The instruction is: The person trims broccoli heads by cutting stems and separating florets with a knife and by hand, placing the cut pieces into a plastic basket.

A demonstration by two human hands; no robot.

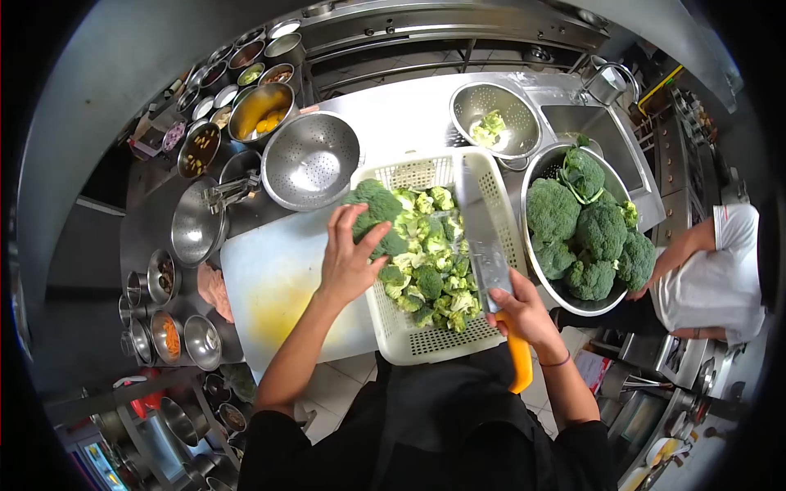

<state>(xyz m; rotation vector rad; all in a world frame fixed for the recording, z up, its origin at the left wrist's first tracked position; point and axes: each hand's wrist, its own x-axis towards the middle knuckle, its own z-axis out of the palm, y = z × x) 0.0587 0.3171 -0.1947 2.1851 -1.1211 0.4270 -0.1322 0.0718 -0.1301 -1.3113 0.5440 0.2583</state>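
Note:
My left hand (354, 258) is closed round a large head of broccoli (378, 209), held over the left side of a white plastic basket (426, 350). Cut broccoli florets (434, 262) fill much of that basket. In my right hand (524, 311) is a broad kitchen knife (485, 237) with a yellow handle; its blade points away from me, above the basket's right side. To the left of the basket lies a white cutting board (282, 270) with a yellow stain. On the right, a metal colander (591, 308) holds several whole broccoli heads (602, 229).
Behind the basket stand a perforated colander (311, 159) and another colander (516, 114) with pale green pieces. A sink (594, 123) is at the far right. Metal bowls (196, 221) with ingredients crowd the left. A person in a white shirt (708, 274) stands at the right.

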